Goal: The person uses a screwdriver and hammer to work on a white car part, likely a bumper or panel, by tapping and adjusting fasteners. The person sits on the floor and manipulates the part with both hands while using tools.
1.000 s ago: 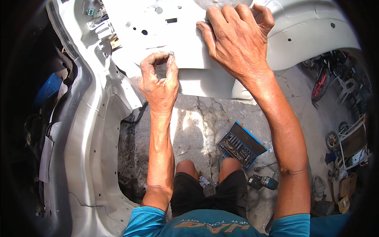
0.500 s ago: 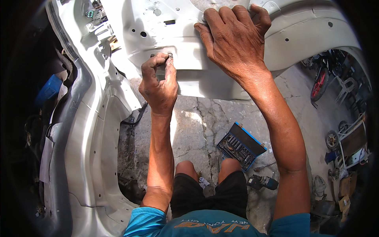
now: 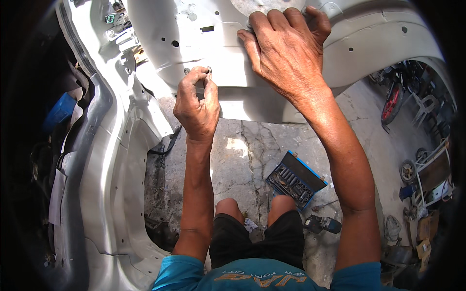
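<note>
A white painted metal panel point(image 3: 161, 63) with holes and creases spans the upper middle. My left hand point(image 3: 196, 104) pinches a small metal fastener point(image 3: 208, 70) at the panel's lower section, thumb and forefinger pressed together. A similar small fastener point(image 3: 186, 71) sits just left of those fingertips. My right hand point(image 3: 291, 56) is curled over the panel to the right, fingertips gripping around the edge of an opening near the top; the tips are partly hidden. Along the left runs a curved white body frame point(image 3: 102, 189) with a dark rubber strip on its upper edge.
On the cracked concrete floor point(image 3: 233, 169) lie an open blue socket set case point(image 3: 293, 182) and a cordless power tool point(image 3: 322, 224). At the right are a motorcycle point(image 3: 394, 99), a white plastic chair point(image 3: 427, 109), a wheeled frame point(image 3: 427, 174) and cardboard boxes point(image 3: 424, 228). A blue container point(image 3: 60, 110) sits at left.
Both hands have shifted slightly: my left a little down and right, my right a little left, with the panel moving slightly under it. The holds look the same.
</note>
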`<state>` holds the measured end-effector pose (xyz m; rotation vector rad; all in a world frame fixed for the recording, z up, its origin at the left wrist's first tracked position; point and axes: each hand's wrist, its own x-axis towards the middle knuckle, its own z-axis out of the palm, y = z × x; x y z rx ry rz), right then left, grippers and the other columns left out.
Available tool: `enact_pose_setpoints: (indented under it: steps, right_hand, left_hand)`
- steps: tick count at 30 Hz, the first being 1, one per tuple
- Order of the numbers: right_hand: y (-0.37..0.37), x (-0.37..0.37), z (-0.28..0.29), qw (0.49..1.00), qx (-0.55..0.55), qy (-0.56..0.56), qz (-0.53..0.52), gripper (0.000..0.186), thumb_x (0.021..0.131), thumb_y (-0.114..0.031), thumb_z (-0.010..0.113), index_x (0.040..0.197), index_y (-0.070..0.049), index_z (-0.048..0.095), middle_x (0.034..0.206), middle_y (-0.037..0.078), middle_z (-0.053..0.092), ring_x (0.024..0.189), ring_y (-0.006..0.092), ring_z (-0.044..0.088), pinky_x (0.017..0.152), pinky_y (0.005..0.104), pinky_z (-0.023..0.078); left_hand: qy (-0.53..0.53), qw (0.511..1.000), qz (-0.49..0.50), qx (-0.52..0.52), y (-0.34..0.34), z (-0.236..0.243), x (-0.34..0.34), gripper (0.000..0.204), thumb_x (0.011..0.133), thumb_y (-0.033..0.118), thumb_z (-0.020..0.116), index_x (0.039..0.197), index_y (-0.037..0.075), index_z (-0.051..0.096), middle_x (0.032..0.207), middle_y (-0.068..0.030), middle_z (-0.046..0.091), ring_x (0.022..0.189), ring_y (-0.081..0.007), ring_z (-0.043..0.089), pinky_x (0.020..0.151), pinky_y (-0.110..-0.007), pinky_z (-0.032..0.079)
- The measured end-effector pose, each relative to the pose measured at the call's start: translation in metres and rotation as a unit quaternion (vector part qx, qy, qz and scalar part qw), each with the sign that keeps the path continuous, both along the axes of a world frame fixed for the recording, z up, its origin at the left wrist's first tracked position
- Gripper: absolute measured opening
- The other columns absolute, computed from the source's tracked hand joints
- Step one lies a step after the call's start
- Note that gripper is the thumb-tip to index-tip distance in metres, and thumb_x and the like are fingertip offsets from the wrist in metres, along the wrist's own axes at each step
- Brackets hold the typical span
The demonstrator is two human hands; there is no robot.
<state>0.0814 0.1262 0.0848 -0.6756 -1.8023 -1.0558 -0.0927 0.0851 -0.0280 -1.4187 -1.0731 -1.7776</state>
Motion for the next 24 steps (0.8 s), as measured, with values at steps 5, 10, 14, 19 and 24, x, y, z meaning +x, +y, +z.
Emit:
enact_pose_setpoints:
  steps: [5,10,14,19,24]
  right_hand:
    - [-0.007,0.001,0.002,0.999,0.027,0.006,0.018,0.027,0.095,-0.034,0.067,0.101,-0.008,0.068,0.087,0.008,0.064,0.094,0.0251,0.059,0.102,0.0477,0.035]
    - [0.000,0.002,0.000,0.999,0.031,0.003,0.019,0.027,0.096,-0.034,0.067,0.104,-0.007,0.067,0.087,0.009,0.065,0.093,0.0249,0.060,0.099,0.0434,0.041]
    - [0.002,0.001,-0.001,0.999,0.014,0.006,0.030,0.028,0.096,-0.034,0.068,0.103,-0.007,0.065,0.087,0.009,0.064,0.093,0.0256,0.060,0.098,0.0434,0.042]
    - [0.006,0.002,0.000,0.999,0.021,0.008,0.046,0.028,0.096,-0.033,0.068,0.101,-0.006,0.066,0.086,0.009,0.063,0.093,0.0263,0.060,0.093,0.0409,0.046]
    - [-0.003,-0.003,-0.001,0.999,-0.012,0.009,0.032,0.026,0.096,-0.032,0.068,0.102,-0.007,0.067,0.090,0.009,0.064,0.093,0.0272,0.060,0.091,0.0411,0.047]
  left_hand:
    - [0.005,1.000,-0.009,0.002,0.000,-0.001,-0.001,0.028,0.086,-0.010,0.073,0.108,0.003,0.061,0.107,-0.0114,0.073,0.098,-0.0232,0.074,0.083,-0.033,0.062]
    - [0.023,1.000,-0.004,-0.007,-0.002,0.000,0.002,0.030,0.085,-0.011,0.072,0.109,0.003,0.061,0.109,-0.0128,0.072,0.099,-0.0245,0.073,0.084,-0.033,0.062]
    - [0.041,0.999,0.026,0.004,-0.002,0.000,0.001,0.027,0.088,-0.007,0.073,0.110,0.003,0.060,0.109,-0.0133,0.073,0.098,-0.0218,0.074,0.085,-0.032,0.062]
    - [0.041,0.998,0.037,0.002,0.000,0.000,0.003,0.025,0.090,-0.005,0.074,0.109,0.003,0.060,0.109,-0.0136,0.074,0.097,-0.0203,0.074,0.087,-0.033,0.062]
    - [-0.039,0.998,-0.046,0.021,0.003,-0.005,-0.001,0.029,0.088,-0.007,0.074,0.109,0.005,0.059,0.108,-0.0114,0.072,0.098,-0.0201,0.072,0.085,-0.032,0.060]
